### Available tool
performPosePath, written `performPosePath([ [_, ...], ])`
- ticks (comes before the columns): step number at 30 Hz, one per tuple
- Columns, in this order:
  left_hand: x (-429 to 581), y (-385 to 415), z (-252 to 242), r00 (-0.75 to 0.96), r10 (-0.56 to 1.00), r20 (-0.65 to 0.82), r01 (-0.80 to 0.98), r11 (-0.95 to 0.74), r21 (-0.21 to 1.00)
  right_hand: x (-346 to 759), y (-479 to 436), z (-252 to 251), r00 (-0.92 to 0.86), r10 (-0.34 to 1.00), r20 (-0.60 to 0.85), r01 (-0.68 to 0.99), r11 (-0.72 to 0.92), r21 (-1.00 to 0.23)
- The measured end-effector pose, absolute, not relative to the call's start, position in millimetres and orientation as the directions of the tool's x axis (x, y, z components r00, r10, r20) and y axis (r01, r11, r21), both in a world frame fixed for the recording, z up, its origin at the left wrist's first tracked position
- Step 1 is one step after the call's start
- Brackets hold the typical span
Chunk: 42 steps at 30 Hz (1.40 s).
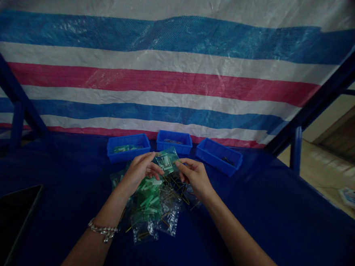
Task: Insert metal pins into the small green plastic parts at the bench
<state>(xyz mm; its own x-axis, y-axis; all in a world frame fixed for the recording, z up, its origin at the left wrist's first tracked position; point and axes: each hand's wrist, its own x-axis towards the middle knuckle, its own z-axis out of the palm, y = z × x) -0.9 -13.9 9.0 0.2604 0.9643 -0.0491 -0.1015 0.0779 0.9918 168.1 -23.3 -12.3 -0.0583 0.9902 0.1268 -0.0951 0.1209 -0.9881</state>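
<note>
Both of my hands are raised over a blue table [250,219] and pinch one small clear plastic bag [167,160] of pale green pieces between them. My left hand [140,171] grips its left edge with curled fingers; a beaded bracelet [104,230] is on that wrist. My right hand [194,175] pinches the bag's right edge. Under the hands lies a pile of more small bags [153,212], pale green pieces and thin brass-coloured pins [178,189].
Three blue plastic bins stand in a row behind the pile: left [128,146], middle [174,142], right [219,155]. A dark tablet [5,222] lies at the near left. A striped tarp [170,67] hangs behind, between blue frame posts [296,148].
</note>
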Motion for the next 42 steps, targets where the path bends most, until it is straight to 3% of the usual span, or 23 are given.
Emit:
performPosePath([
  [15,-1.3,-14.3,10.2,0.313,0.948,-0.065,-0.206,0.135,0.969,167.7,-23.5,-12.3,-0.108,0.988,0.112,-0.118,0.099,-0.988],
  [32,-3.4,-13.0,9.2,0.29,0.955,-0.068,-0.2,0.13,0.971,167.2,-25.1,-10.9,-0.143,0.986,0.081,-0.122,0.064,-0.991],
  [42,-0.7,-16.1,10.5,0.232,0.972,-0.017,-0.064,0.033,0.997,168.3,-25.6,-9.0,-0.151,0.98,0.129,-0.095,0.116,-0.989],
])
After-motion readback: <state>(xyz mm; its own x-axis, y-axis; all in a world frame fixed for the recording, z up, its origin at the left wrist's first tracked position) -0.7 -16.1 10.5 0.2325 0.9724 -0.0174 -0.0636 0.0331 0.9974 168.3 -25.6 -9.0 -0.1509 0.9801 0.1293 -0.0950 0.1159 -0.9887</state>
